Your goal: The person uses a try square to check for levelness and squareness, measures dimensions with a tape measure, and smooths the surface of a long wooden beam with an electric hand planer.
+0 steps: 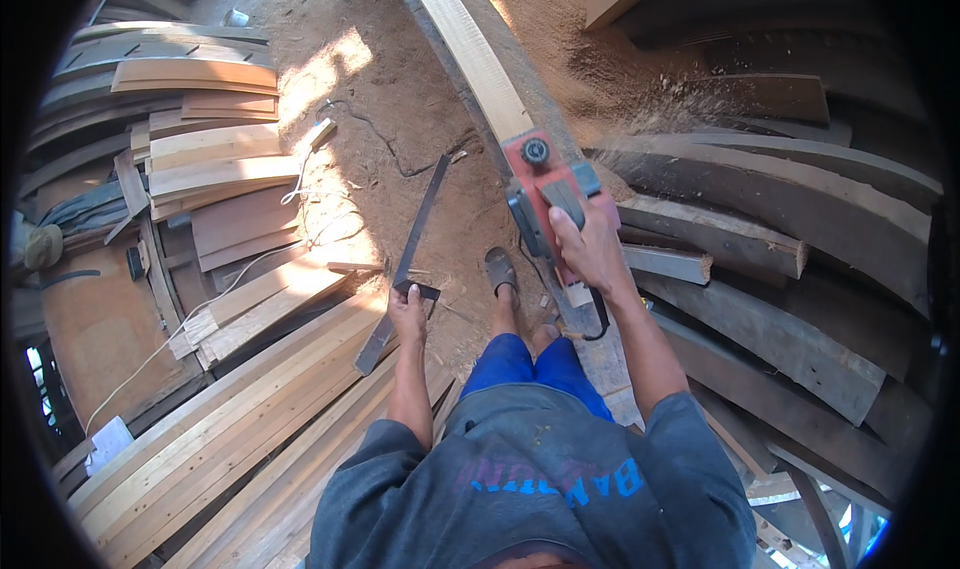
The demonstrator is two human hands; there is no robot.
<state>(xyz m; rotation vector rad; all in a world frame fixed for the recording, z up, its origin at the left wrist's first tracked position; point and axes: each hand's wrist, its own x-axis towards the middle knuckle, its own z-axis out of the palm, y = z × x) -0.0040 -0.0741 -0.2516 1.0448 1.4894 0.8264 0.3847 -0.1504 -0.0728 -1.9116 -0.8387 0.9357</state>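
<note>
My right hand (590, 244) is wrapped round the handle of a red and dark electric planer (533, 174). The planer rests on a long, narrow pale board (470, 54), and wood chips (690, 104) spray off to its right. Lower left, my left hand (408, 314) is closed on a dark L-shaped square (425, 219), its thumb on the corner. The square's long arm points away from me and its short arm points right. A black cord (603, 314) loops down behind the planer near my right wrist. The planer's underside is hidden.
Stacked planks (250, 399) lie along the left, with shorter boards (215, 154) farther off. Thick timbers (780, 179) crowd the right side. Sawdust covers the floor (370, 199), where a dark cord (385, 149) and a white power strip (318, 135) lie. My sandalled foot (500, 269) stands beside the board.
</note>
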